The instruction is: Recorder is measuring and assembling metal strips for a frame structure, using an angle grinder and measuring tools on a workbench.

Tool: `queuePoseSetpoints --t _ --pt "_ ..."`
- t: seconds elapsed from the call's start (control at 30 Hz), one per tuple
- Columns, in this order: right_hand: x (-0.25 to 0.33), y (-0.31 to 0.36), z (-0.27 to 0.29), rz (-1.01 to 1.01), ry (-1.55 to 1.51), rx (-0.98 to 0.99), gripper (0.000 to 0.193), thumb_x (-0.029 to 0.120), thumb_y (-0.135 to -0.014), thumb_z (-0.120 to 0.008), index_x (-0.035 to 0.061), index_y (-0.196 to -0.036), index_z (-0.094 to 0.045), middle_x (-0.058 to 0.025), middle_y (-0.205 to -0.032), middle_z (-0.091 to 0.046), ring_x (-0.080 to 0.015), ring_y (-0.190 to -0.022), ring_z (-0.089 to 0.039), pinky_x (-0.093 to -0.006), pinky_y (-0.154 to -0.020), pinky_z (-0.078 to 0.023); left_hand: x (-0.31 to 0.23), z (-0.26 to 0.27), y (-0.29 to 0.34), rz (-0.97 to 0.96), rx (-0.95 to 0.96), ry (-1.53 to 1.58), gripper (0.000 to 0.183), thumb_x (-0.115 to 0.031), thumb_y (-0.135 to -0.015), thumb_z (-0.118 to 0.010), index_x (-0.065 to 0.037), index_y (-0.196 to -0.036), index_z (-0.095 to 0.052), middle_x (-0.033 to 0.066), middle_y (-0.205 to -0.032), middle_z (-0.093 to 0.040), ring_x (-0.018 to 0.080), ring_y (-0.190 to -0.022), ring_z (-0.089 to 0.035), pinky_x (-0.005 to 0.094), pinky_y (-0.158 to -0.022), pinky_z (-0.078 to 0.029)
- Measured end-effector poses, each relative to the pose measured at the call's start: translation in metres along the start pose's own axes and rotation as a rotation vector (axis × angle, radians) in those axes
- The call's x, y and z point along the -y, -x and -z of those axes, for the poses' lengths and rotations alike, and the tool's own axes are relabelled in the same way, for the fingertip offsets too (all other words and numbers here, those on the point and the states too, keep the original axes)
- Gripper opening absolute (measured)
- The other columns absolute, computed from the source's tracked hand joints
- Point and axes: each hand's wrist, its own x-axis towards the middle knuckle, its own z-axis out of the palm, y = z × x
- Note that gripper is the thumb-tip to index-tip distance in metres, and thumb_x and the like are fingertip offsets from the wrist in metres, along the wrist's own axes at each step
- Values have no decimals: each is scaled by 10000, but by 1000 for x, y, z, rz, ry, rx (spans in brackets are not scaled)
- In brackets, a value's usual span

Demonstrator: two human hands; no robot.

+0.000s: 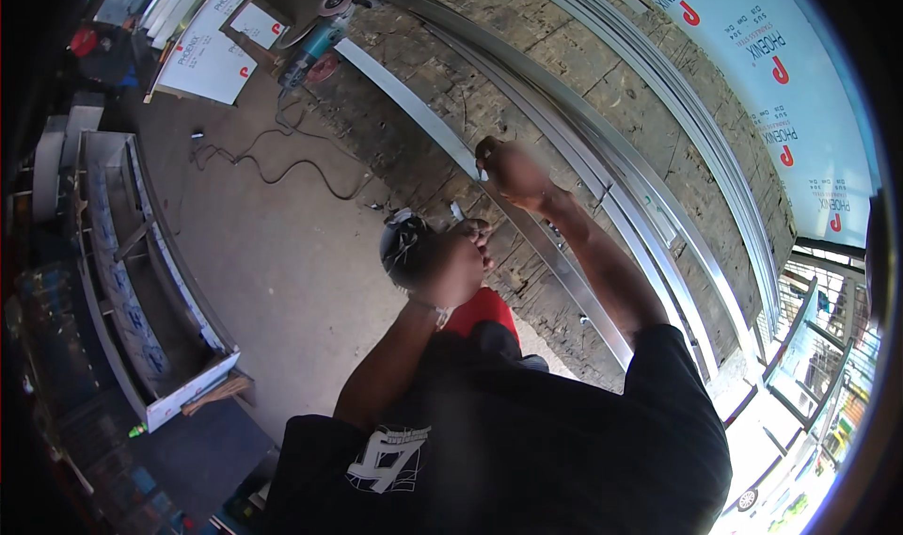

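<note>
Right hand (pixel 517 173) curled at one metal strip (pixel 404 97); left hand (pixel 453 264) curled; both holds unclear; one grinder (pixel 318 47).

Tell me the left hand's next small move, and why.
Probably bring the left hand across to steady the bright metal strip: the right hand is up at that strip, while the left, fingers curled, appears to be off it, nearer the body.
</note>
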Motion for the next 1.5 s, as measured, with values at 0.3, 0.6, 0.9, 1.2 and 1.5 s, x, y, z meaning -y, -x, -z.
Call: queuePoseSetpoints --t 0.3,0.6,0.9,1.2,1.5 --pt "43 -47 26 284 69 -287 111 121 -977 -558 25 -1027 -581 -191 -912 -669 -395 -796 -670 -451 -725 -521 -72 -34 -43 -853 -314 -1480 198 -167 -916 -733 -43 -1029 -629 62 -838 -606 173 -649 -533 333 -616 -479" --pt "-14 30 3 -253 -310 -120 163 125 -899 -716 26 -1003 -637 -181 -904 -721 -338 -819 -723 -415 -708 -557 -89 -61 -58 -627 -192 -1574 237 -246 -969 -672 -9 -989 -670 57 -693 -593 167 -635 -573 338 -615 -477" --pt "32 33 -64 83 -115 63 156 134 -895 -662 44 -1022 -662 -192 -976 -702 -362 -922 -702 -445 -745 -572 -60 21 19 -381 -371 -1188 264 -256 -995 -633 2 -1005 -687 129 -863 -705 237 -755 -665 354 -686 -503" --pt "16 57 -202 199 407 462 184 122 -785 -662 74 -958 -701 -136 -991 -678 -343 -920 -706 -441 -799 -585 -36 138 161 -334 -1008 -1423 255 -249 -997 -642 -12 -1050 -720 151 -977 -745 284 -891 -708 383 -792 -540" --pt "15 20 -51 294 377 -41 142 108 -805 -677 90 -938 -721 -103 -995 -692 -311 -938 -687 -407 -835 -580 -9 177 217 -319 -1164 -1282 235 -217 -993 -625 -4 -993 -722 123 -871 -723 222 -795 -670 367 -734 -521"
